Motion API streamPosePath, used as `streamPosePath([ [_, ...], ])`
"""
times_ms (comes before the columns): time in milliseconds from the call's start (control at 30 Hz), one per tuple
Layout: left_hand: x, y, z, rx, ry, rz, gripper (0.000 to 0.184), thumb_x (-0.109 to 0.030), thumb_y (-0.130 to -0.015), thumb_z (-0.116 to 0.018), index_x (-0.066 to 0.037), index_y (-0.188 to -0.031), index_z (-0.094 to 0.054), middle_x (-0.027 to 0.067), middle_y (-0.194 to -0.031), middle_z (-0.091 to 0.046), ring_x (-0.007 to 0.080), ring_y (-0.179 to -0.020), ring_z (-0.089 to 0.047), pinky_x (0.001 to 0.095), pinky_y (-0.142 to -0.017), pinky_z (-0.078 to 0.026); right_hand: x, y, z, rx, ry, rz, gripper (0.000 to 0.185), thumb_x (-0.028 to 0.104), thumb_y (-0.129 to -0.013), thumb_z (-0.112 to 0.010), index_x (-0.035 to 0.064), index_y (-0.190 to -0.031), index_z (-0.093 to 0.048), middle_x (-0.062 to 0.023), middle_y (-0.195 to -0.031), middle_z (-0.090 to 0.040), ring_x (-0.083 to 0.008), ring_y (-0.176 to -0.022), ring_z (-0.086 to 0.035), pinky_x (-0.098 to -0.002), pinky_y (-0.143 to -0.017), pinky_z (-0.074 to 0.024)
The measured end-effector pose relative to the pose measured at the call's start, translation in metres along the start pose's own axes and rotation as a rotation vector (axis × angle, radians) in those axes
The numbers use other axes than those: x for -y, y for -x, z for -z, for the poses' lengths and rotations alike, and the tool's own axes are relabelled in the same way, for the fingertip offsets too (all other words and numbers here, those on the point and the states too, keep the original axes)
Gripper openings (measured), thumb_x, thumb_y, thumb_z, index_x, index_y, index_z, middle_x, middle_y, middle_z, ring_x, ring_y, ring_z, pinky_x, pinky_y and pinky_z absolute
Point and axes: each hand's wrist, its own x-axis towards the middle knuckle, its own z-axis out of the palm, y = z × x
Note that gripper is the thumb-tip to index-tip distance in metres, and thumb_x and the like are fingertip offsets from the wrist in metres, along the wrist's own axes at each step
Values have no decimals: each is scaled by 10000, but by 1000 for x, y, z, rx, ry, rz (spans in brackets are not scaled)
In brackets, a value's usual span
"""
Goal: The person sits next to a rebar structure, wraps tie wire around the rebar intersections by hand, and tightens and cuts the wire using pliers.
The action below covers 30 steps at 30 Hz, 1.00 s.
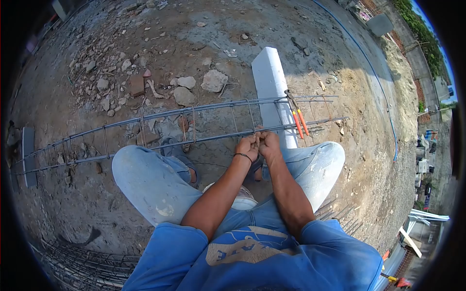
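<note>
while together, hands (269,144) at rebar (223,136) (seemingly)

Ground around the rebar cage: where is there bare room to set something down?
Mostly bare: between the right ends of the cage and the blue hose, and between the left knee, cage and dark rebar stack. Crowded: stones beyond the cage; left hand, right hand, pliers and white block.
</note>
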Motion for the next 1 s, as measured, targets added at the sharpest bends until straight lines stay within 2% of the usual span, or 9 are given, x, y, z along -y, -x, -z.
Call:
streamPosePath([
  [233,-4,-14,20,215,68,120,203,76,-1005,-464,39,-1180,-559,121,-1152,-652,220,-1052,-677,266,-826,-598,5,20,-13,21,56,65,384,-104,-877,-449,-92,-1252,-533,-164,-1034,-626,-207,-812,-646,-292,-664,-574],
  [333,5,-17,19,138,102,77,184,68,-1008,-468,36,-1163,-564,109,-1122,-654,201,-1003,-672,266,-817,-596,24,42,-23,-200,184,-56,349,-95,-888,-445,-96,-1216,-565,-168,-992,-680,-221,-841,-679,-283,-693,-583],
  [433,9,-22,22,215,52,24,231,75,-1001,-472,47,-1203,-580,103,-1122,-658,188,-1041,-662,249,-830,-576,31,55,-31,-518,658,276,269,-54,-890,-522,-75,-1121,-657,-146,-912,-720,-228,-836,-705,-292,-724,-578],
  [500,10,-29,26,237,57,24,217,75,-1005,-468,36,-1193,-568,103,-1133,-650,184,-1022,-656,254,-829,-578,39,50,-30,-211,1368,782,182,0,-872,-624,-35,-1019,-725,-122,-858,-732,-217,-798,-712,-309,-736,-565],
  [533,11,-27,27,259,50,25,204,74,-1008,-464,25,-1184,-557,104,-1144,-643,179,-1003,-651,259,-829,-580,43,43,-39,-89,1448,845,152,62,-833,-710,-1,-966,-747,-154,-935,-740,-258,-833,-715,-369,-753,-556],
  [733,11,-19,18,249,76,11,238,80,-1007,-451,16,-1213,-551,105,-1161,-631,183,-991,-647,287,-848,-580,71,12,-80,409,2095,597,221,146,-776,-762,-4,-937,-741,-225,-908,-688,-412,-890,-667,-463,-825,-523],
  [867,12,-28,23,277,93,21,247,79,-997,-468,23,-1210,-582,111,-1136,-647,190,-1047,-655,285,-859,-579,45,19,-67,359,2236,900,192,139,-757,-767,-11,-873,-739,-225,-843,-658,-415,-840,-658,-482,-790,-522],
  [967,10,-16,19,284,-86,10,218,37,-1011,-476,19,-1198,-587,117,-1150,-637,216,-1053,-649,313,-899,-576,13,48,-61,-13,2043,991,147,108,-767,-757,-15,-847,-749,-218,-812,-688,-358,-775,-689,-440,-740,-540],
  [1000,10,-17,21,299,-97,6,224,19,-1013,-484,15,-1214,-584,112,-1137,-641,223,-1025,-656,326,-901,-579,4,51,-55,-153,1697,875,143,94,-777,-749,-22,-861,-756,-212,-797,-705,-320,-747,-700,-409,-718,-543],
])
